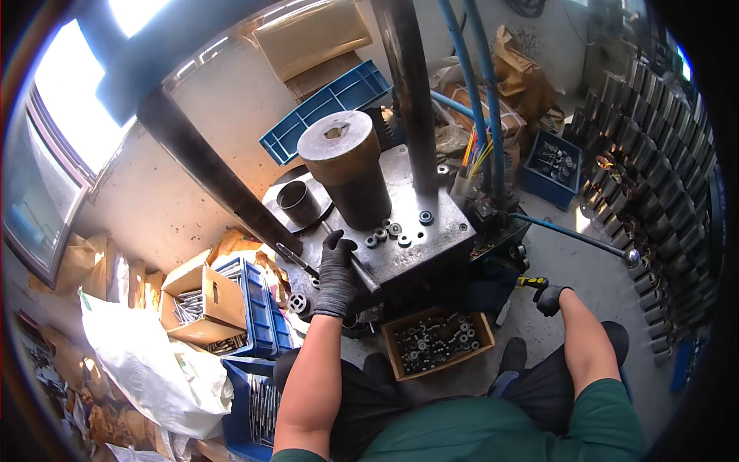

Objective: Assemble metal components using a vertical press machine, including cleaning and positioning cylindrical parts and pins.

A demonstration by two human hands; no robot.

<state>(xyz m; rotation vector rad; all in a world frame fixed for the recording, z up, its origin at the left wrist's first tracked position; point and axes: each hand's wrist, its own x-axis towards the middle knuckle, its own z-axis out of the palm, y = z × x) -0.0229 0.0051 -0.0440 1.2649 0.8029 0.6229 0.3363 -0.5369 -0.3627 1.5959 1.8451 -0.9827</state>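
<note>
My left hand (336,269), in a grey knit glove, is closed around a slim metal shaft (363,274) over the near left edge of the steel press table (439,245). Several small bearings (395,229) lie on the table beyond it, by a thick steel cylinder (339,142) standing under the press. To its left is a short hollow metal ring (299,202). Off the table's right front, my gloved right hand (550,300) is closed by a yellow-and-black handle (531,282); what the handle belongs to cannot be made out.
A cardboard box of bearings (439,345) sits on the floor between my feet. Blue crates (258,304) and a carton of shafts (188,306) stand left. Press columns (223,173) rise around the table. A blue lever (577,237) juts right, toward stacked metal cylinders (654,138).
</note>
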